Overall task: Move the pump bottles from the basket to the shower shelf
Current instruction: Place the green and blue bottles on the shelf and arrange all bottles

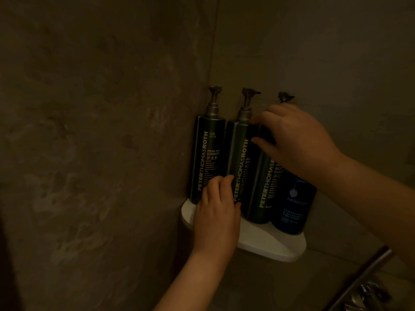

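Three tall dark green pump bottles stand upright in a row on the white corner shower shelf (269, 245): the left bottle (206, 153), the middle bottle (239, 158) and the right bottle (262, 187). A shorter dark blue bottle (292, 205) stands at the row's right end. My left hand (216, 212) rests with curled fingers against the lower part of the middle bottle. My right hand (294, 140) grips the upper part of the right green bottle, covering its neck; only its pump head shows above my hand. The basket is out of view.
The shelf sits in a corner between two dim stone-look walls (101, 131). A metal shower bar and fitting (363, 281) run across the bottom right. The light is low.
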A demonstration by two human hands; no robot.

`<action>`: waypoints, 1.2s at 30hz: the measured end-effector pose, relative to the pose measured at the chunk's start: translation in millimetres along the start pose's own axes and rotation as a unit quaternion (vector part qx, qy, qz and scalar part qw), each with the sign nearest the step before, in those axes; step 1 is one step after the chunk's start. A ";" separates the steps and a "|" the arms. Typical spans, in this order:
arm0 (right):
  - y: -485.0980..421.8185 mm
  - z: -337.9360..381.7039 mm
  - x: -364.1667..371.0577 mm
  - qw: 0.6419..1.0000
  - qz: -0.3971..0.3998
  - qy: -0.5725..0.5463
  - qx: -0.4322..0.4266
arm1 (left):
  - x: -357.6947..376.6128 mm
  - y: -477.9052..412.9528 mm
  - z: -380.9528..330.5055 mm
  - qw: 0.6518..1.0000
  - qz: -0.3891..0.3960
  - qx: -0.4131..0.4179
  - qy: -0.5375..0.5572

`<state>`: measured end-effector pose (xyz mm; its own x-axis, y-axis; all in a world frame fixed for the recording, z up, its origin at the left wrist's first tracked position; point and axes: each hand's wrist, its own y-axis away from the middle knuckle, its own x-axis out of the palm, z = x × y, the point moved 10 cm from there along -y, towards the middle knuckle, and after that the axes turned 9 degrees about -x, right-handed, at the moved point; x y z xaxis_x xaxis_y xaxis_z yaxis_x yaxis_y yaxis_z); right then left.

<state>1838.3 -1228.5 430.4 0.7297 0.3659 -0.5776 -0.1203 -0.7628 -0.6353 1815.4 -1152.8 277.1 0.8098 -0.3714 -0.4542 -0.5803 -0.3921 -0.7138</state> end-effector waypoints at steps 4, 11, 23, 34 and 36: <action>-2.9 0.5 2.5 1.000 -0.001 -0.005 0.007 | 4.9 0.7 -0.5 1.000 0.004 0.005 -0.019; -7.9 6.5 4.0 1.000 -0.010 -0.018 0.007 | 9.9 0.4 3.7 1.000 0.016 -0.004 -0.020; -11.8 6.4 11.0 0.998 -0.011 -0.055 0.014 | 18.9 -3.0 6.6 0.998 0.033 -0.021 -0.040; -11.7 1.8 11.7 0.998 -0.012 -0.059 0.024 | 21.3 -2.6 9.8 0.998 0.042 -0.033 -0.028; -11.4 2.2 12.5 0.998 -0.010 -0.060 0.024 | 21.8 -2.2 10.8 0.998 0.042 -0.038 -0.028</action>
<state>1847.3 -1214.0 429.3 0.6472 0.4433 -0.6202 -0.1407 -0.7301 -0.6687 1835.3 -1151.0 263.0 0.7607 -0.3587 -0.5410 -0.6491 -0.4251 -0.6308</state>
